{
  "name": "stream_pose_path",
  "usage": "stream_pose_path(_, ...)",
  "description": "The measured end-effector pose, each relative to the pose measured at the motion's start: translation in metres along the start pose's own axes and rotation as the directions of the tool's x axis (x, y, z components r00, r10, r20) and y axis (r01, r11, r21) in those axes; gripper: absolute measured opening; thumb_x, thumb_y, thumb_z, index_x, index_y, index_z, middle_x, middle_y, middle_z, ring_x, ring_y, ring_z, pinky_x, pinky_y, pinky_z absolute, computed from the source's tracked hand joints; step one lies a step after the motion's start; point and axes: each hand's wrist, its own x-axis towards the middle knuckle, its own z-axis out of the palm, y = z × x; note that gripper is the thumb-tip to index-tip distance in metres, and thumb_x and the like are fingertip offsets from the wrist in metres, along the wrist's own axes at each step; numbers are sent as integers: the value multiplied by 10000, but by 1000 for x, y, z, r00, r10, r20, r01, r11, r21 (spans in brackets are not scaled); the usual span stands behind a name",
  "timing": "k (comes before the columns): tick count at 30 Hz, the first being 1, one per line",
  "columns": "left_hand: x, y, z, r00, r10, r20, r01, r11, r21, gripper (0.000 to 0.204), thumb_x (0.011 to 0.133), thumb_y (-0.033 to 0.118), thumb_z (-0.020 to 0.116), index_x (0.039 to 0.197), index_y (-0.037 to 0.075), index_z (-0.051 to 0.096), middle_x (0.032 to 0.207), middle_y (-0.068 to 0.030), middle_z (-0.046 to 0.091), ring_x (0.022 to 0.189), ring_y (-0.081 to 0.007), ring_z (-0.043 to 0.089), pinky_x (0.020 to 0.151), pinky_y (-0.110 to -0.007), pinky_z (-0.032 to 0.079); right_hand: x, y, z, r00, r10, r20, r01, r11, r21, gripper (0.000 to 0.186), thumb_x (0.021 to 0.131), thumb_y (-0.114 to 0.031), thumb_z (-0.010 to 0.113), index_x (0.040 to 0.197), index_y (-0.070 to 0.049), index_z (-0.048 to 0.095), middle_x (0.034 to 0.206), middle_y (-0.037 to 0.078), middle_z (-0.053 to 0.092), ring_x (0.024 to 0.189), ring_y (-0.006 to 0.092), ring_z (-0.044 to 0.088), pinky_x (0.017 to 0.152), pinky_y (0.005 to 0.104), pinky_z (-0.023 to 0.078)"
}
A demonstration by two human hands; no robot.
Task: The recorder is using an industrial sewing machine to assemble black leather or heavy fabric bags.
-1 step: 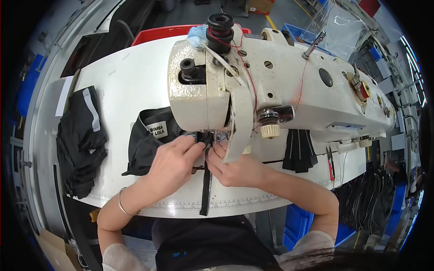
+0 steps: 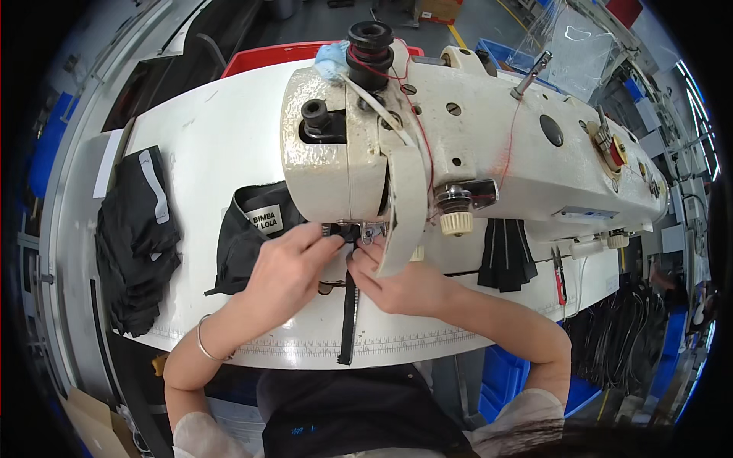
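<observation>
Under the head of a white sewing machine [image 2: 328, 168], both my hands work close to the presser foot. My left hand [image 2: 290, 267] has its fingers pinched on black fabric just left of the needle area. On the other side, my right hand [image 2: 401, 286] is closed on the top of a black zipper strip [image 2: 350, 317], which hangs toward the table's front edge. A black pouch-like piece [image 2: 237, 244] with a white label lies left of my left hand. The fingertips and the stitching spot are partly hidden by the machine head and its white guard.
A stack of black fabric pieces [image 2: 137, 244] lies at the table's left. Right of the machine head are short zipper strips [image 2: 505, 256] and red-handled snips [image 2: 560, 278]. Black cords [image 2: 611, 336] hang at the right edge. A blue bin [image 2: 504, 382] stands below; a red tray [image 2: 275, 57] sits behind.
My left fingers have shifted slightly left and re-bent over the fabric. My right hand and the zipper strip stay almost where they were.
</observation>
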Motion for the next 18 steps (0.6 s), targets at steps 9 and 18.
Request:
stream_pose_path(9, -4, -16, 9, 997, 58, -54, -65, 987, -147, 286, 638, -12, 663, 922, 21, 673, 909, -101, 650, 810, -288, 603, 695, -351, 502, -22, -17, 11, 974, 187, -125, -151, 955, 255, 291, 675, -122, 612, 937, -3, 658, 900, 81, 610, 811, 221, 597, 807, 345, 479)
stream_pose_path(18, -20, -8, 42, 923, 381, -52, -364, 910, 200, 328, 593, 35, 617, 893, -93, 640, 960, -172, 615, 801, -232, 586, 699, -310, 525, -16, -14, -14, 972, 224, -76, -201, 951, 234, 240, 705, -111, 596, 905, 12, 645, 986, 111, 612, 924, 251, 622, 950, 443, 454)
